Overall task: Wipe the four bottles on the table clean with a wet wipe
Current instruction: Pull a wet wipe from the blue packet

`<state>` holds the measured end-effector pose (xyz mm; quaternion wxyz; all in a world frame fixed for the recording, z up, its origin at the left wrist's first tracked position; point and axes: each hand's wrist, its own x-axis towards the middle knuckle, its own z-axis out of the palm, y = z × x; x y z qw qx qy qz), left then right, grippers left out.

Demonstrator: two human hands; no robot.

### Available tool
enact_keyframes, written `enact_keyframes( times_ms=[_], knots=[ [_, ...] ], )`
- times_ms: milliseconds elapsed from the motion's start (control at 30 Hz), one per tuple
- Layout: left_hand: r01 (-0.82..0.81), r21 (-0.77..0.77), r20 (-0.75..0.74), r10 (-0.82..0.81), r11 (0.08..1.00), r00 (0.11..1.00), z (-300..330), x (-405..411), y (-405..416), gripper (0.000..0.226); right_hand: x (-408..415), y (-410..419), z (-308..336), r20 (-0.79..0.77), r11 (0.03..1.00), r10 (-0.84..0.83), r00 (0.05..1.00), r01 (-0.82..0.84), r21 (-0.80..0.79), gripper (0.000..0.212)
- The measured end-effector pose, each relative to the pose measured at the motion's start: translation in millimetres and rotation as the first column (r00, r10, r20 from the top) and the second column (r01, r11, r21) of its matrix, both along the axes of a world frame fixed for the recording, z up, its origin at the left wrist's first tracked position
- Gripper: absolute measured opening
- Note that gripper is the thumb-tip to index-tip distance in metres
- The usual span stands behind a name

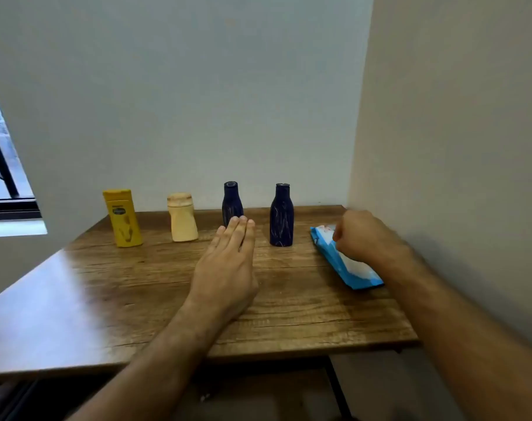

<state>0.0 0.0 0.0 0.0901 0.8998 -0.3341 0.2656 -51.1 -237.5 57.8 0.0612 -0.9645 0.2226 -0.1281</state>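
No brand or writing is legible: the yellow bottle point(123, 218) carries a dark oval label, too blurred to read, and the print on the wipe pack point(347, 262) is likewise unreadable.

Four bottles stand upright in a row along the table's point(91, 299) far edge. From the far left corner: the yellow bottle, a cream bottle point(182, 217), a navy bottle point(232, 202), and a second navy bottle point(281, 215). They stand apart from one another. The wipe pack lies flat along the right edge, close to the side wall point(456, 147). The near half of the table and its left side offer open room.

Our left hand point(228, 268) is flat, fingers straight and together, fingertips just in front of the first navy bottle. Our right hand point(365, 235) is curled over the far end of the wipe pack; we cannot tell whether it grips the pack.
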Motion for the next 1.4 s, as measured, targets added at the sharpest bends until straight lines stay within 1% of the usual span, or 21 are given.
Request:
enact_keyframes(
  times_ms=[133, 200, 267, 367, 467, 600, 700, 800, 833, 900, 933, 1000, 1033, 1100, 1200, 1300, 1333, 1400],
  knots=[
    [-0.003, 0.035, -0.057, 0.005, 0.999, 0.998, -11, -1, -5, 0.07, -13, 0, -8, -0.122, 0.995, -0.079, 0.989, 0.086, 0.058, 0.063],
    [0.004, 0.039, -0.09, -0.001, 0.999, 0.996, -15, -1, -10, 0.07, -15, 2, -12, -0.139, 0.993, -0.094, 0.986, 0.103, 0.057, 0.07],
    [0.011, 0.024, -0.107, -0.009, 1.0, 0.994, -16, 1, -13, 0.07, -14, 2, -15, -0.125, 0.988, -0.119, 0.985, 0.13, 0.083, 0.073],
    [0.021, 0.011, -0.126, -0.019, 1.0, 0.992, -18, 3, -18, 0.071, -10, -4, -17, -0.096, 0.972, -0.165, 0.982, 0.179, 0.154, 0.07],
    [0.039, 0.006, -0.133, -0.038, 0.999, 0.99, -18, 7, -22, 0.069, -8, -9, -18, -0.092, 0.964, -0.178, 0.98, 0.193, 0.182, 0.062],
    [0.048, 0.012, -0.149, -0.046, 0.999, 0.988, -17, 9, -26, 0.068, -6, -6, -23, -0.153, 0.962, -0.207, 0.966, 0.229, 0.146, 0.066],
    [0.058, 0.004, -0.152, -0.057, 0.998, 0.987, -17, 12, -28, 0.068, -7, -1, -27, -0.138, 0.966, -0.219, 0.966, 0.234, 0.109, 0.05],
    [0.055, -0.016, -0.167, -0.057, 0.998, 0.984, -17, 14, -30, 0.069, -10, 3, -29, -0.072, 0.974, -0.216, 0.974, 0.22, 0.051, 0.041],
    [0.053, -0.038, -0.184, -0.059, 0.998, 0.981, -16, 14, -31, 0.069, -11, 4, -30, -0.027, 0.975, -0.215, 0.976, 0.216, 0.051, 0.038],
    [0.034, -0.133, -0.24, -0.066, 0.991, 0.969, -15, 15, -34, 0.069, -9, 5, -28, 0.134, 0.973, -0.211, 0.968, 0.195, 0.124, 0.035],
    [0.02, -0.196, -0.272, -0.074, 0.98, 0.959, -14, 16, -37, 0.069, -7, 6, -25, 0.238, 0.97, -0.202, 0.95, 0.16, 0.184, 0.034],
    [-0.01, -0.322, -0.328, -0.102, 0.947, 0.939, -9, 20, -45, 0.072, 1, 10, -17, 0.434, 0.952, -0.188, 0.881, 0.055, 0.3, 0.029],
    [-0.024, -0.369, -0.355, -0.117, 0.929, 0.927, -5, 24, -50, 0.074, 6, 13, -11, 0.51, 0.936, -0.195, 0.838, 0.004, 0.352, 0.027],
    [-0.054, -0.439, -0.41, -0.147, 0.897, 0.9, 2, 32, -62, 0.079, 15, 22, -1, 0.61, 0.898, -0.231, 0.758, -0.076, 0.434, 0.026],
    [-0.101, -0.543, -0.452, -0.188, 0.834, 0.872, 8, 50, -80, 0.091, 35, 28, 0, 0.682, 0.837, -0.339, 0.648, -0.123, 0.533, 0.026],
    [-0.109, -0.604, -0.47, -0.242, 0.79, 0.849, 1, 70, -93, 0.105, 59, 33, -15, 0.685, 0.748, -0.476, 0.552, -0.154, 0.645, 0.026],
    [-0.117, -0.619, -0.48, -0.256, 0.777, 0.839, -3, 77, -96, 0.109, 66, 35, -21, 0.675, 0.727, -0.512, 0.531, -0.152, 0.67, 0.026],
    [-0.129, -0.639, -0.495, -0.277, 0.758, 0.823, -11, 90, -101, 0.118, 78, 38, -34, 0.656, 0.706, -0.547, 0.521, -0.133, 0.695, 0.026]
  ],
)
